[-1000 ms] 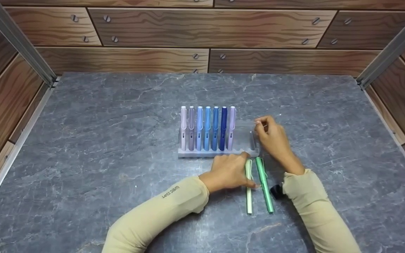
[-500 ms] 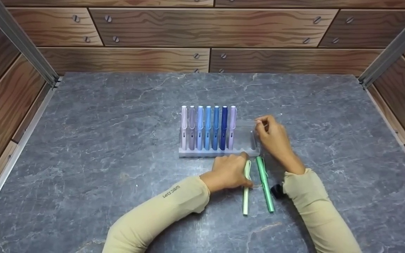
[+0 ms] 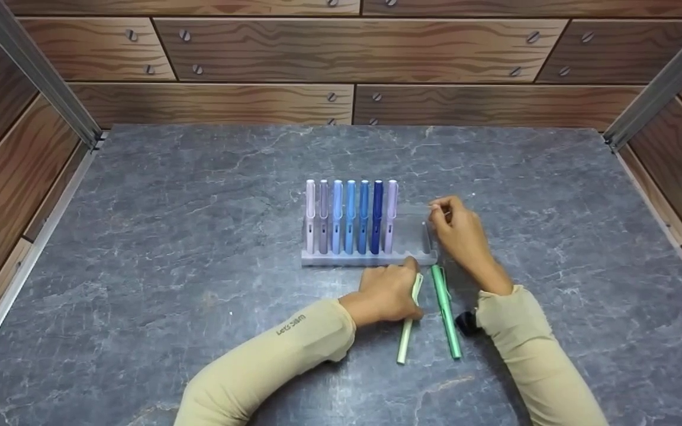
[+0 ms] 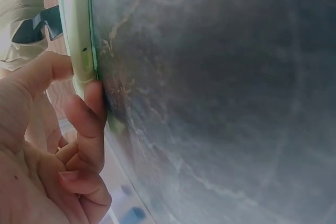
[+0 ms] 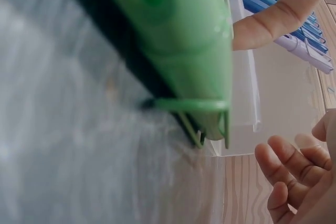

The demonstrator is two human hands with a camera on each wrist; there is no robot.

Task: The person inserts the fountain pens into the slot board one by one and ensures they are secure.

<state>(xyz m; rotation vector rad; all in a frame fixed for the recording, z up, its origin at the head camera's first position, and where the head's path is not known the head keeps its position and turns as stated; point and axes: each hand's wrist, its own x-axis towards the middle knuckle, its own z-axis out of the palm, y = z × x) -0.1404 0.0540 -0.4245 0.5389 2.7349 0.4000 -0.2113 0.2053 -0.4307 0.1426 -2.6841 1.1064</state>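
Observation:
A clear pen rack (image 3: pixel 413 255) on the grey stone table holds several pens (image 3: pixel 350 225), lilac to dark blue, upright side by side. Its right slots are free. Just in front of it my left hand (image 3: pixel 415 284) pinches a pale green pen (image 3: pixel 405 337) near its top between thumb and index finger (image 4: pixel 93 108); the pen (image 4: pixel 79 35) slants down to the left. A darker green pen (image 3: pixel 446 316) lies flat to its right, seen close up as the green pen (image 5: pixel 178 51). My right hand (image 3: pixel 443 214) sits at the rack's right end (image 5: pixel 244 93), its fingers (image 5: pixel 289 177) loosely curled, holding nothing.
The grey stone tabletop (image 3: pixel 169 236) is boxed in by wood-grain walls (image 3: pixel 353 47) at the back and both sides, with metal posts (image 3: pixel 33 65) at the back corners. A black wrist mount (image 3: pixel 466 322) sits by my right sleeve.
My left hand has closed on the pale green pen, and the pen's near end has swung to the left. The right hand and the darker green pen have stayed put.

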